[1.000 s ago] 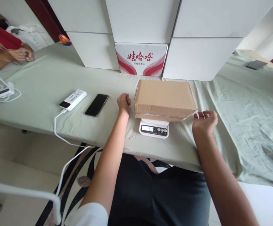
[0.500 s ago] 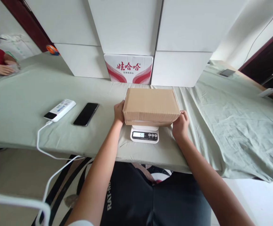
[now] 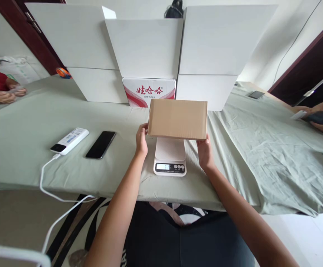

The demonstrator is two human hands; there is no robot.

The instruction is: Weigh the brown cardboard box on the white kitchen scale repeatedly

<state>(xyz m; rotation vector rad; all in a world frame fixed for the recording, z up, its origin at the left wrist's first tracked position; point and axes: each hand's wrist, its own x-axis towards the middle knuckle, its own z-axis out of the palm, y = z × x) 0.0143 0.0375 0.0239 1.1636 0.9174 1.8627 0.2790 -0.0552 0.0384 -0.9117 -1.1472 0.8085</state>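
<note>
Between my two hands is a brown cardboard box, tilted so that its broad face turns toward me. My left hand grips its left end, and my right hand holds it at the lower right corner, with some fingers hidden behind. Below the box stands a white kitchen scale with its platform partly in view. The small display seems to read 51.
White boxes are stacked at the back, above a red-and-white printed carton. To the left lie a black phone and a white power bank with a cable. Other people's hands show at both sides.
The cardboard box has come up off the scale and tipped toward me, moving slightly away. More of the scale's platform shows. My view has tilted up a little.
</note>
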